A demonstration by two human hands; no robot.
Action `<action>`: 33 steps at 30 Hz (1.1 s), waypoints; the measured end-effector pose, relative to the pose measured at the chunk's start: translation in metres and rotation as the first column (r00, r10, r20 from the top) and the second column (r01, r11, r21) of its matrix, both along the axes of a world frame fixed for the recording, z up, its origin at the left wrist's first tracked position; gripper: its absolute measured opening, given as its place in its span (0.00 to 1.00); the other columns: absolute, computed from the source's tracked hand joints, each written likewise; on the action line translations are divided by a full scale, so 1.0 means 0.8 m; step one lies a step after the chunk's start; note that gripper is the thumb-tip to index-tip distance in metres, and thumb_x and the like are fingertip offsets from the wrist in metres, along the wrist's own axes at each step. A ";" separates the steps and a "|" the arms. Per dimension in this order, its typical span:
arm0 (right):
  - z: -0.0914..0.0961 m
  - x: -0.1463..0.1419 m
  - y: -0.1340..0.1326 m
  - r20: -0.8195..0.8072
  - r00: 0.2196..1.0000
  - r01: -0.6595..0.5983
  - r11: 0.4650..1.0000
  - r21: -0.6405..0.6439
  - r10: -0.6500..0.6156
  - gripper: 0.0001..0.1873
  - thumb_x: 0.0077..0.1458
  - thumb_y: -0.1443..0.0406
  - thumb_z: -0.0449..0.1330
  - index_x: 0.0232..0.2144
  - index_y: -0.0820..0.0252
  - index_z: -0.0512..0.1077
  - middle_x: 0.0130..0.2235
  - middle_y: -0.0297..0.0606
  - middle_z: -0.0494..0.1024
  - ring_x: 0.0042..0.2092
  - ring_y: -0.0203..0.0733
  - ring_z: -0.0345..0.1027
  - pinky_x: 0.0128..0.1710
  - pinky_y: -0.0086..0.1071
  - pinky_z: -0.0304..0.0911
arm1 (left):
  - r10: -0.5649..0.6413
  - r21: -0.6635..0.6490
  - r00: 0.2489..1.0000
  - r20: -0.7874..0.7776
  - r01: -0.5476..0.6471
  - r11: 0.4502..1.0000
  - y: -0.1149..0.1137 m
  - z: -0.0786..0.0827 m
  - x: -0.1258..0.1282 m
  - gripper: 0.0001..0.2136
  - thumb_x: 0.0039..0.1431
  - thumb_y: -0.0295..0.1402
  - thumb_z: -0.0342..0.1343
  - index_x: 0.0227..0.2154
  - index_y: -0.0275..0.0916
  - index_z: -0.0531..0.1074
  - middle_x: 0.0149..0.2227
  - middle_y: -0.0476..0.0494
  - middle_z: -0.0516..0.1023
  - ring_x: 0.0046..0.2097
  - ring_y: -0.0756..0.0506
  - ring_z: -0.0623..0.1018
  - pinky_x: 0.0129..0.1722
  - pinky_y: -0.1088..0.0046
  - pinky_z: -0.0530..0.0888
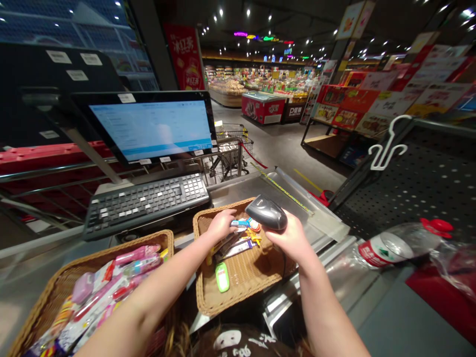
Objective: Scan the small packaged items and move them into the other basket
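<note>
My right hand (292,239) is shut around the grip of a black handheld barcode scanner (266,212), which it holds above a wicker basket (199,277). My left hand (222,224) rests on a pile of small wrapped packets (235,244) in that basket, and its fingers hide what lies beneath. A green rectangular item (222,276) lies apart from the pile. Nearer my left arm, a second wicker basket (156,237) is full of pink and mixed packaged goods (107,282).
A black keyboard (145,206) and a raised monitor (150,126) stand left of the baskets. A steel checkout counter (260,191) runs ahead. To the right are a plastic bottle with a red cap (397,245) and a perforated black panel (416,188). A shopping cart (230,151) stands beyond.
</note>
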State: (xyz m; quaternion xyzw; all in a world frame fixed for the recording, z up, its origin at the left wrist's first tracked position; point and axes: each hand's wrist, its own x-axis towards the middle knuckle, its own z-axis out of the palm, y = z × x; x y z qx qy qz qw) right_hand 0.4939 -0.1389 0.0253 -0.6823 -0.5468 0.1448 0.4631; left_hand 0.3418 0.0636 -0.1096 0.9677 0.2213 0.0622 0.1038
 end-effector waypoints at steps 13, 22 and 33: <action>0.017 -0.033 0.005 0.092 0.993 -0.078 0.996 0.047 0.073 0.08 0.43 0.68 0.63 0.31 0.59 0.74 0.33 0.37 0.77 0.36 0.43 0.70 0.38 0.35 0.66 | 0.008 0.334 0.973 0.231 -0.087 0.939 -0.006 0.125 -0.091 0.04 0.51 0.28 0.59 0.32 0.39 0.74 0.62 0.40 0.66 0.67 0.34 0.54 0.64 0.39 0.45; 0.021 -0.079 0.007 0.146 0.981 -0.138 0.988 0.074 0.126 0.13 0.42 0.69 0.62 0.35 0.60 0.74 0.37 0.39 0.77 0.38 0.44 0.71 0.40 0.35 0.67 | 0.155 0.298 0.988 0.016 -0.153 0.942 -0.015 0.091 -0.159 0.13 0.56 0.21 0.47 0.35 0.34 0.77 0.56 0.32 0.72 0.65 0.35 0.61 0.64 0.41 0.49; 0.025 -0.116 0.008 0.186 0.970 -0.169 0.983 0.071 0.154 0.11 0.42 0.69 0.62 0.33 0.60 0.74 0.36 0.41 0.78 0.39 0.46 0.71 0.40 0.36 0.67 | 0.425 -0.087 0.892 0.156 -0.416 0.905 -0.032 0.024 -0.176 0.09 0.55 0.39 0.60 0.39 0.47 0.77 0.61 0.45 0.67 0.66 0.32 0.57 0.59 0.37 0.57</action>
